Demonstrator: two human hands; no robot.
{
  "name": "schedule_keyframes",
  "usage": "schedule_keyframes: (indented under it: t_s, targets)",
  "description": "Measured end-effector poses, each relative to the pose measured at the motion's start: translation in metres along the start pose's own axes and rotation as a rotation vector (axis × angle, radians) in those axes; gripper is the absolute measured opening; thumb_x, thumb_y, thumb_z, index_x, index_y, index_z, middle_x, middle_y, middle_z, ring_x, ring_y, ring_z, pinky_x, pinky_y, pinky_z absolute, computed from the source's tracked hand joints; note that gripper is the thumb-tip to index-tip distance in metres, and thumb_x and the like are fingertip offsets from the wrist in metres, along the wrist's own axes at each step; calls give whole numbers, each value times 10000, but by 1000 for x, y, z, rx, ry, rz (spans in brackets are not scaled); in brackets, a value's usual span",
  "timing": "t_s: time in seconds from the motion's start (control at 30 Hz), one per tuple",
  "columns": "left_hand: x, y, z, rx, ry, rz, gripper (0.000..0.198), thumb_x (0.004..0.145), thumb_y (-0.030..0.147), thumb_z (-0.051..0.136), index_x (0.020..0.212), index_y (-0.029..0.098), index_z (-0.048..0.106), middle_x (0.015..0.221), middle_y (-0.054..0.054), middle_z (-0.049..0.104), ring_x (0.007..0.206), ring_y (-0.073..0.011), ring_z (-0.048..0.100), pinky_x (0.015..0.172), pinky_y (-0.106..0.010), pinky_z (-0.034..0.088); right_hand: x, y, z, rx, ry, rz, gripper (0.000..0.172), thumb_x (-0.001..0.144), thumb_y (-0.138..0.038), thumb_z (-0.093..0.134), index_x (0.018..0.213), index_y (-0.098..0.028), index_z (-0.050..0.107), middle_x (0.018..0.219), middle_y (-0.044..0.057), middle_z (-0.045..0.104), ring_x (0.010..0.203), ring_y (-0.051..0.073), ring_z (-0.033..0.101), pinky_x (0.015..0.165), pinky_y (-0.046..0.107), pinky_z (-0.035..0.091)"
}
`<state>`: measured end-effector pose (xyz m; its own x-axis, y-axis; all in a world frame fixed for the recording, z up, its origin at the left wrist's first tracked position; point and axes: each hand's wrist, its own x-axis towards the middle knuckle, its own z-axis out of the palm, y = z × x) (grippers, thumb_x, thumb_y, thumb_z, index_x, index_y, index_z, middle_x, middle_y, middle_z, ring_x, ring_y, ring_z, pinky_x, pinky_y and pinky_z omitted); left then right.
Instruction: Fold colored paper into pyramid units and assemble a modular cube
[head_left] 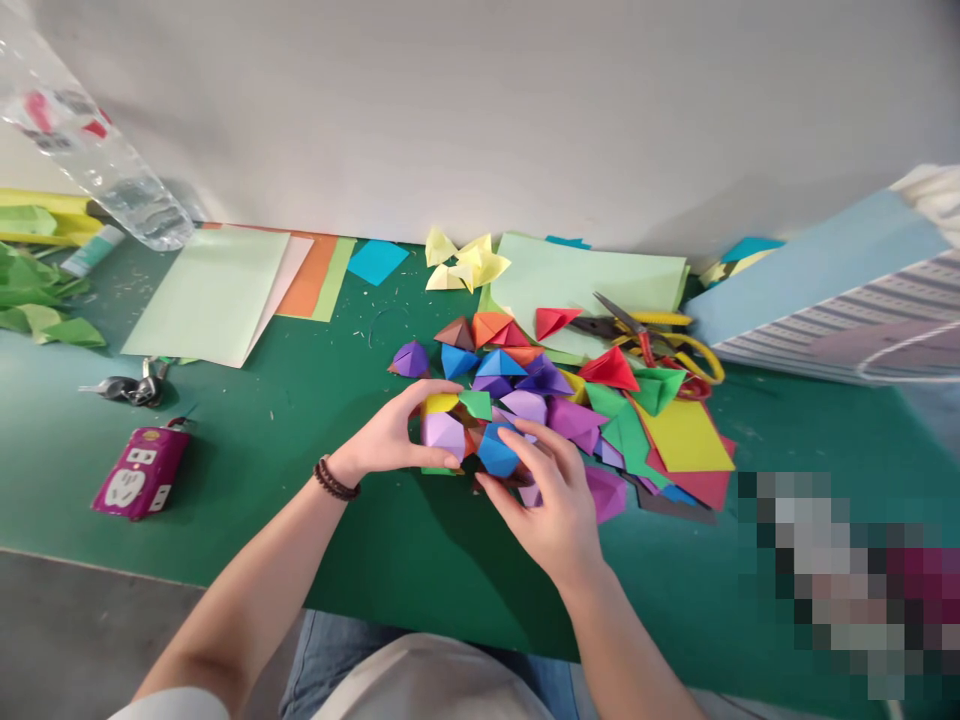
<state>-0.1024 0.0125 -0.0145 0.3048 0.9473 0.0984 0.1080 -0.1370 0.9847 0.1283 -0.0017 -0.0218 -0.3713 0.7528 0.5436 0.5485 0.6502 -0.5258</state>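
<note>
A cluster of origami paper modules [495, 450] at lower center is grasped by the left hand [390, 435] and right hand [544, 505]; light, even pressure is advised so nothing is crushed.

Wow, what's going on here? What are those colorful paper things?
A person is holding a cluster of paper pyramids between their left hand and right hand. More folded pieces lie in a heap just beyond it on the green mat, near scissors and a stack of colored paper.

Matt paper origami pieces [525, 415], glossy plastic bottle [112, 170]
</note>
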Motion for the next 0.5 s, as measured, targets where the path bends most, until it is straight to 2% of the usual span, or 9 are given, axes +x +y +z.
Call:
schedule_keyframes:
  t_s: [0.17,0.37,0.5]
  targets:
    - [0,-1,-2,-143,-29,-78,793,653,370,860,1341,208,502,1280,-135,613,1162,-305,618,984,-444,508,-4,5,-2,-5,-18,-67,571,844,-138,664,1353,-331,492,1290,122,532,1097,289,614,795,452,623]
    - [0,-1,-1,-200,-39,-123,789,648,382,860,1335,207,513,1260,-136,627,1080,-282,652,916,-413,540,-2,5,-1,-47,-8,-106,530,871,-148,637,1344,-339,491,1297,123,548,1136,306,604,799,464,616]
    - [-1,0,-1,-240,-48,-138,803,638,409,862,1332,203,515,1281,-142,606,1093,-287,640,895,-395,545,0,5,-3,-45,4,-119,560,856,-136,658,1345,-355,494,1307,111,545,1095,284,620,778,440,625]
